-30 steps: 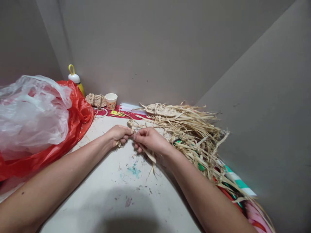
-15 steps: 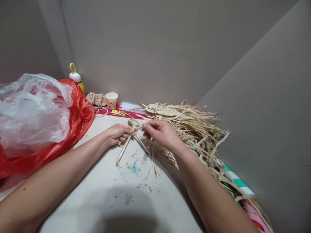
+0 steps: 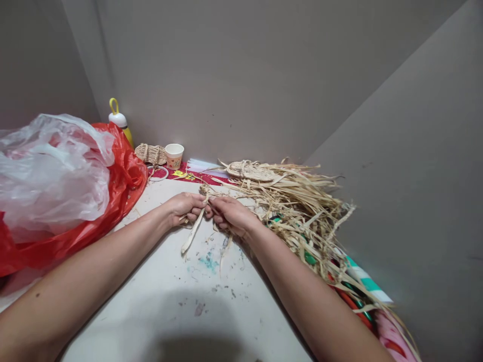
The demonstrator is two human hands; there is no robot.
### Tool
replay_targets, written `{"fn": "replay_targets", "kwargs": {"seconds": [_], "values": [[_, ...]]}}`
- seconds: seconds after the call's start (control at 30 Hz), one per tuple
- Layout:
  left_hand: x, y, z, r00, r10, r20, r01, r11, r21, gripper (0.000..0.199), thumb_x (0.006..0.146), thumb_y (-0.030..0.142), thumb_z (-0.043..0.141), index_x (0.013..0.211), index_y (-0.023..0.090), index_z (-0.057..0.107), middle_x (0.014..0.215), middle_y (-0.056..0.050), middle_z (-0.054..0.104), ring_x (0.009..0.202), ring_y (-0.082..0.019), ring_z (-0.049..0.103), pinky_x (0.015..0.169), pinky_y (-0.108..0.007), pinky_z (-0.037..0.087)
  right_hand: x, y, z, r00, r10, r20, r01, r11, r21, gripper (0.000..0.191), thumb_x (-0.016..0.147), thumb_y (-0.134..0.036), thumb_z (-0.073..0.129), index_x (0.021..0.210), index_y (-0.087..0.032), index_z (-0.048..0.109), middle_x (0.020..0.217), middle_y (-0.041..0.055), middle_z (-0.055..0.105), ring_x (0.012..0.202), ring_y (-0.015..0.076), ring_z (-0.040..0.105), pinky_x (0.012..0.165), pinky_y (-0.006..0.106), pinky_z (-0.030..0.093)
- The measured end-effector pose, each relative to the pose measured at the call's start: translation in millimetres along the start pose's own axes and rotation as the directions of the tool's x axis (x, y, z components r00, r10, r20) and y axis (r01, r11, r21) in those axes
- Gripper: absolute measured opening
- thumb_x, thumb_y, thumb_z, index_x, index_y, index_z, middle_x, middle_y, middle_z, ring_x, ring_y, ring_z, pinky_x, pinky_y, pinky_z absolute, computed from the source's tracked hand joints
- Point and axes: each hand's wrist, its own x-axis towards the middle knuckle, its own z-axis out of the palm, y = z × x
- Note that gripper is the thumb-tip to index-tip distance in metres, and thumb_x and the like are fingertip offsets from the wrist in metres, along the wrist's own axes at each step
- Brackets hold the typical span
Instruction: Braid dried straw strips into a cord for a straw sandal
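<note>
Over the pale bench [image 3: 166, 301], both forearms reach forward and the two hands meet almost knuckle to knuckle. The left hand [image 3: 187, 207] has its fingers curled in, thumb and forefinger pinching a small straw piece [image 3: 204, 190] whose knotty tuft pokes up just past the fingertips. The right hand [image 3: 231, 213] comes at it from the other side, thumb and forefinger pressed together at the same spot, the other fingers folded under; from where I stand they seem to nip a strand there, though it is too small to be sure. A flat pale strip [image 3: 193, 234] slants down from between the hands toward me.

By the right forearm sprawls a heap of dry straw [image 3: 307, 201], with a woven oval [image 3: 252, 171] lying on its far left end. Along the back stand a paper cup [image 3: 174, 158] and, just beside it, another woven piece [image 3: 150, 154], with a white ring [image 3: 161, 174] in front of them. A yellow-and-white bottle [image 3: 118, 119] rises behind a red plastic bag [image 3: 130, 171], and a crumpled clear bag [image 3: 56, 173] bulges on the far left. Bluish stains [image 3: 209, 261] mark the bench below the hands.
</note>
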Motion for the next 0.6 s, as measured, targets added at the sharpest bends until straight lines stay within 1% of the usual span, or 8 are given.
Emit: {"fn": "replay_targets", "kwargs": {"seconds": [0.07,0.1,0.2,0.37,0.5,0.6], "values": [[-0.2,-0.9,1.2,1.000,0.000,-0.020,0.000,1.000,0.006,0.012,0.075,0.000,0.047,0.078,0.010,0.054,0.065,-0.003,0.056,0.036,0.001,0.027,0.032,-0.010,0.014,1.7,0.7,-1.6,1.000,-0.013,-0.012,0.012,0.997,-0.070,0.026,0.084,-0.031,0.050,0.064,-0.015,0.050,0.047,-0.0062,0.041,0.032,0.0015,0.024,0.029,0.013,0.014],[-0.3,-1.5,1.8,0.999,0.002,-0.041,-0.002,1.000,0.009,0.013,0.074,0.000,0.047,0.079,0.010,0.054,0.065,-0.003,0.057,0.036,0.001,0.027,0.032,-0.010,0.014,2.7,1.1,-2.6,1.000,-0.014,-0.027,0.011,0.995,-0.099,0.027,0.083,-0.032,0.052,0.063,-0.015,0.050,0.045,-0.0074,0.037,0.032,0.0017,0.021,0.029,0.014,0.012],[-0.7,-3.8,3.1,0.997,0.017,-0.080,-0.012,0.998,0.059,0.013,0.073,0.002,0.050,0.082,0.011,0.055,0.064,-0.002,0.057,0.036,0.000,0.027,0.032,-0.011,0.014,5.0,2.3,-5.6,1.000,0.003,-0.023,-0.007,0.991,-0.137,0.028,0.080,-0.036,0.056,0.062,-0.015,0.051,0.045,-0.0080,0.034,0.033,0.0023,0.020,0.030,0.016,0.012],[-1.6,-7.4,5.1,0.988,0.094,-0.126,-0.066,0.975,0.212,0.010,0.071,0.008,0.056,0.080,0.012,0.059,0.060,0.000,0.058,0.036,-0.002,0.028,0.034,-0.015,0.016,5.9,4.3,-8.7,0.999,0.038,0.024,-0.033,0.983,-0.183,0.026,0.079,-0.037,0.056,0.066,-0.015,0.056,0.044,-0.0085,0.032,0.033,0.0025,0.019,0.031,0.017,0.012],[-3.3,-9.1,7.1,0.983,0.147,-0.106,-0.099,0.927,0.361,0.010,0.071,0.010,0.054,0.077,0.012,0.062,0.057,0.001,0.058,0.035,-0.003,0.030,0.035,-0.018,0.016,6.9,5.6,-8.9,0.994,0.076,0.077,-0.061,0.982,-0.176,0.021,0.077,-0.032,0.055,0.065,-0.015,0.058,0.042,-0.0087,0.029,0.032,0.0033,0.018,0.030,0.018,0.011],[-6.4,-7.6,8.3,0.979,0.185,-0.081,-0.123,0.864,0.489,0.011,0.072,0.012,0.052,0.074,0.013,0.063,0.049,0.004,0.051,0.034,-0.004,0.028,0.037,-0.020,0.017,8.2,7.0,-6.7,0.997,0.061,0.047,-0.053,0.988,-0.146,0.018,0.075,-0.026,0.053,0.060,-0.015,0.056,0.041,-0.0083,0.029,0.032,0.0035,0.017,0.031,0.019,0.010]]}}
